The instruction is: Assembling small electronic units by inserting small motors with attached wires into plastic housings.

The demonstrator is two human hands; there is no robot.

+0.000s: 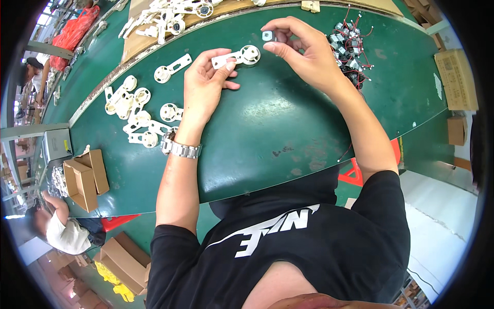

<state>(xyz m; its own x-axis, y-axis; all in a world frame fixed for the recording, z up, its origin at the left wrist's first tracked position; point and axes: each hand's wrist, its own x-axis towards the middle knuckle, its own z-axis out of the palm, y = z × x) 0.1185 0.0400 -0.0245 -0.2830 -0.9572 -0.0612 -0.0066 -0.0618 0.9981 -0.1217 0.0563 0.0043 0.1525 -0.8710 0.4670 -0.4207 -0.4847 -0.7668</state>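
Note:
My left hand [208,77] pinches a white plastic part [226,58] by its flat slotted arm. The part's round, spoked end [250,54] points right, toward my other hand. Between thumb and fingers, my right hand [307,51] grips a small silver motor [268,36], held just above and right of that round end and apart from it. My fingers hide the motor's rear. Close to my left wrist lie several similar white parts [139,119], with a single one [172,68] farther up. A pile of small motors with red and dark wires [352,46] sits right of my right hand.
More white parts [170,18] are heaped on cardboard beyond the raised table edge. An opened brown carton [82,180] stands at the green table's [267,129] left end. Two people [64,229] are at the left. A cardboard box [455,80] stands beyond the right edge.

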